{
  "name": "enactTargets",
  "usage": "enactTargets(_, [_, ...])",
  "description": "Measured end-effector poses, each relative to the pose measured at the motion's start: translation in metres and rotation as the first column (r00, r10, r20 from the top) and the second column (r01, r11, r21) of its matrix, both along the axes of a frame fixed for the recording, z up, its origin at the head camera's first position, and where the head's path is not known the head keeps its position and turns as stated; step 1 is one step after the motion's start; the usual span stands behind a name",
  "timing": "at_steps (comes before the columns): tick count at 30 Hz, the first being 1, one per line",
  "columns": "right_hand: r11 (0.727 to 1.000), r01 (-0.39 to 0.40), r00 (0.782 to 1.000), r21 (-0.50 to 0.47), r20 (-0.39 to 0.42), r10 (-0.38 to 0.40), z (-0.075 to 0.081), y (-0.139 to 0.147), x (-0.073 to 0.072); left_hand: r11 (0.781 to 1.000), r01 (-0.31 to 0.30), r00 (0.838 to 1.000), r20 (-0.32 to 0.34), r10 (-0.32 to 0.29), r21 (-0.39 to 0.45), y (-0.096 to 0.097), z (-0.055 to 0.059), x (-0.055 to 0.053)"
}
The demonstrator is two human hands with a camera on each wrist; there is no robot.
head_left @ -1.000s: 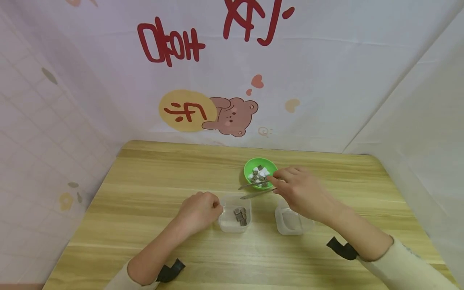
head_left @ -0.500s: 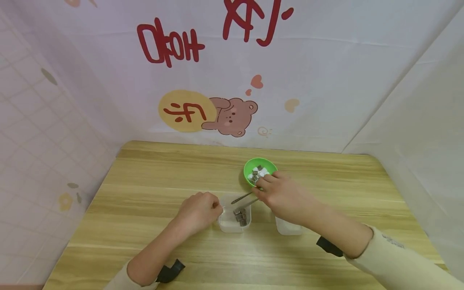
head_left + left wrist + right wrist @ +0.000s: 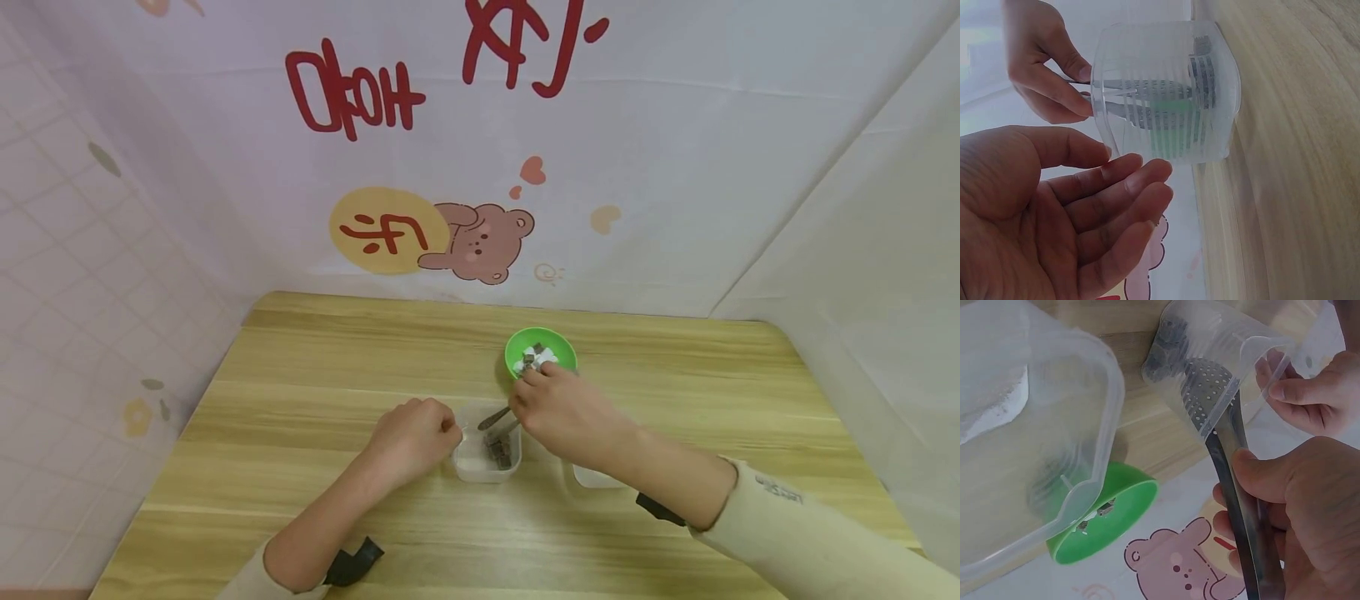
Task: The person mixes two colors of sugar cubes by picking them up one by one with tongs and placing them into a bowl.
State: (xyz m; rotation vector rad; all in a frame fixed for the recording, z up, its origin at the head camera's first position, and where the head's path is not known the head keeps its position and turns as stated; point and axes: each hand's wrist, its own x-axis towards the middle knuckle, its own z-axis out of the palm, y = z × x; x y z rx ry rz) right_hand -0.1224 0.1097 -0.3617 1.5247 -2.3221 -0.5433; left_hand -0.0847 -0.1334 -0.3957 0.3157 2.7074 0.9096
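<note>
My left hand [image 3: 416, 437] pinches the rim of a clear plastic container [image 3: 467, 467] between thumb and fingertips. Several dark grey-brown cubes [image 3: 498, 454] lie at the bottom of this container. My right hand [image 3: 566, 412] grips metal tongs [image 3: 1235, 469] by their arms. The perforated tong heads [image 3: 1160, 90] reach down inside the container, near the cubes; whether a cube is between them cannot be told through the plastic. Behind my right hand stands a green bowl [image 3: 517, 337] with mixed white and dark cubes [image 3: 538, 354].
A second clear container [image 3: 596, 477], partly hidden under my right forearm, stands on the right; white pieces [image 3: 1000, 409] show in it in the right wrist view. The wood-grain table [image 3: 337, 358] ends at a printed white cloth [image 3: 660, 167] behind.
My right hand has moved left and forward from beside the green bowl, lowering the tongs into the left container. My left hand has stayed at that container's rim.
</note>
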Motion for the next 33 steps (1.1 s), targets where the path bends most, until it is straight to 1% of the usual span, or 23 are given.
enactTargets(9, [0.996, 0.006, 0.999, 0.085, -0.035, -0.003, -0.003, -0.011, 0.002, 1.0, 0.0, 1.0, 0.001, 0.0, 0.006, 0.0, -0.001, -0.001])
enactTargets(13, [0.996, -0.002, 0.998, 0.086, -0.062, 0.007, -0.006, -0.012, 0.002, 1.0, -0.001, 1.0, 0.001, 0.001, 0.007, 0.0, -0.001, 0.0])
enactTargets(16, [0.997, -0.011, 0.998, 0.072, -0.058, 0.015, -0.005, -0.01, 0.001, 1.0, -0.003, 1.0, 0.005, 0.002, 0.01, 0.0, 0.0, 0.0])
enactTargets(21, [1.0, -0.009, 1.0, -0.009, -0.011, 0.009, -0.004, -0.002, -0.001, 1.0, -0.005, 1.0, 0.0, 0.005, 0.005, 0.0, 0.0, 0.0])
enactTargets(26, [0.994, 0.021, 0.996, -0.107, 0.084, -0.012, -0.007, 0.01, -0.004, 1.0, -0.006, 1.0, -0.001, 0.006, -0.004, 0.0, -0.001, 0.0])
enactTargets(30, [0.98, 0.049, 0.987, -0.192, 0.161, -0.018, -0.006, 0.02, -0.003, 1.0, -0.007, 1.0, 0.007, 0.007, 0.004, 0.0, -0.001, 0.0])
enactTargets(33, [0.961, 0.057, 0.98, -0.271, 0.201, -0.001, -0.004, 0.026, -0.003, 1.0, -0.009, 1.0, 0.008, 0.009, 0.006, 0.001, -0.001, 0.001])
